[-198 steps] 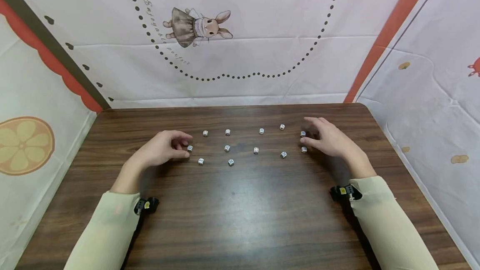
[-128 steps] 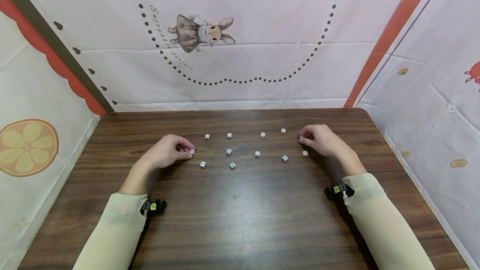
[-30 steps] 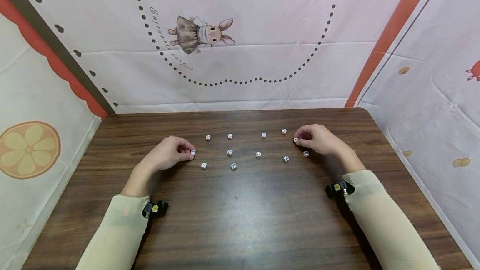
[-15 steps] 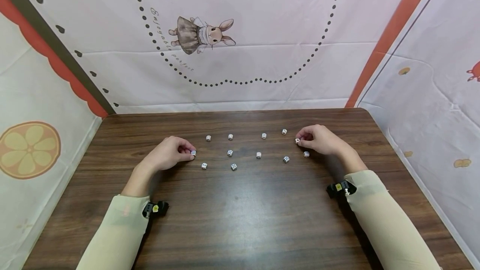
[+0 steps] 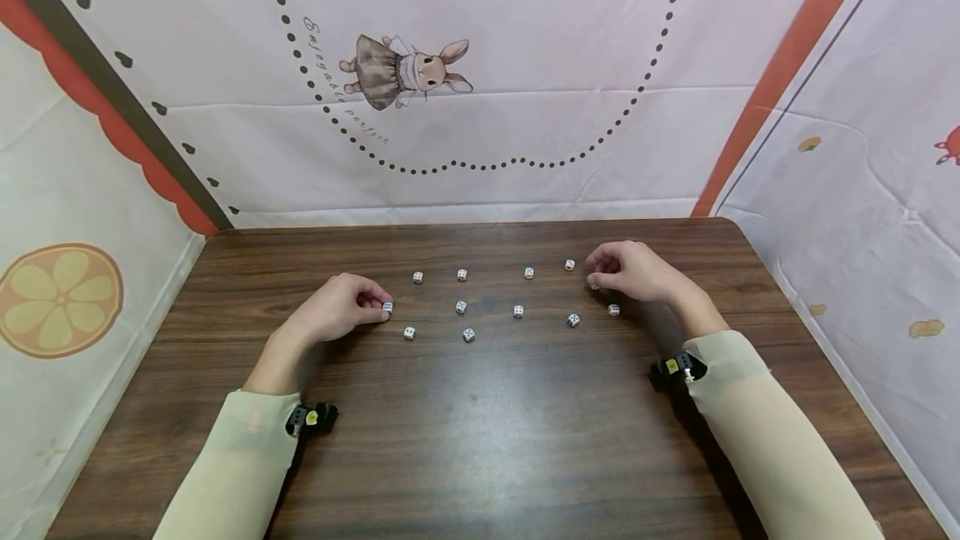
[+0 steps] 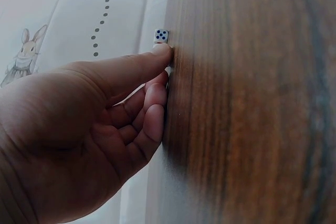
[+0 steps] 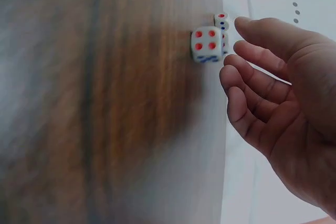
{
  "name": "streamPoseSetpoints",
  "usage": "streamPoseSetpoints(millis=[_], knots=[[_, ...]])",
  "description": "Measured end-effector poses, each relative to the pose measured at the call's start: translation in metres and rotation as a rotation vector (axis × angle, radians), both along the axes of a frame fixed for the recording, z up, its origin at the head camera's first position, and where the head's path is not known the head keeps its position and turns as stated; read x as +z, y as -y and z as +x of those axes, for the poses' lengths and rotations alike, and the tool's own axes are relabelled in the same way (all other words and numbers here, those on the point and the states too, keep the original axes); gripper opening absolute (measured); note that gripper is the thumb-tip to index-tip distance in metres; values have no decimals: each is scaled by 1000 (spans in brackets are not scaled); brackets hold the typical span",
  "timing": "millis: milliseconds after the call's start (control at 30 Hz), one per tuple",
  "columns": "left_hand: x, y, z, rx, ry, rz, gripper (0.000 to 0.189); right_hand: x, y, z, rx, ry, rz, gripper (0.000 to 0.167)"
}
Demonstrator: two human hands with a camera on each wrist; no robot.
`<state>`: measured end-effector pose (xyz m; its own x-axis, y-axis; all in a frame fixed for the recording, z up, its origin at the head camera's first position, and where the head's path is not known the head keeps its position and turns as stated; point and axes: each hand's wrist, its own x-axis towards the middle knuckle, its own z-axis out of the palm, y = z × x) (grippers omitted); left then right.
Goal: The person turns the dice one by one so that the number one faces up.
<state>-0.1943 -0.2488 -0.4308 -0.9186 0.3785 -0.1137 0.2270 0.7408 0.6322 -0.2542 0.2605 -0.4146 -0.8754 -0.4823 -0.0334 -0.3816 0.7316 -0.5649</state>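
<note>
My left hand (image 5: 337,308) pinches a white die (image 5: 387,307) between thumb and fingers at the left end of the group of dice; in the left wrist view the thumb (image 6: 134,69) mostly hides it. My right hand (image 5: 633,272) hovers at the group's right end, thumb and fingers (image 7: 231,74) apart with nothing between them in the right wrist view. A die at its thumb tip is almost covered in the head view. Close by are a die with a blue top (image 5: 614,310) and another die (image 5: 570,265).
Several more white dice, including one die (image 5: 461,307) in the middle and one die (image 5: 468,335) nearer me, lie scattered between the hands. The brown wooden table (image 5: 480,440) meets a white printed cloth (image 5: 525,123) at its back edge.
My left hand has closed on the leftmost die and stays there. My right hand gripped a die at the right, turned it and shifted it slightly left, then let it go and lifted slightly.
</note>
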Motion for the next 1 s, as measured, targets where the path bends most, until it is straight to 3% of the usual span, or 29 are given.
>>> streamPoseSetpoints(millis=[500,1000], knots=[[-1,1,-1,-2,-4,-2,14,4,32,-24,35,19,94,22],[1,1,-1,-3,10,12,14,0,40,-29,62,-31,122,11]])
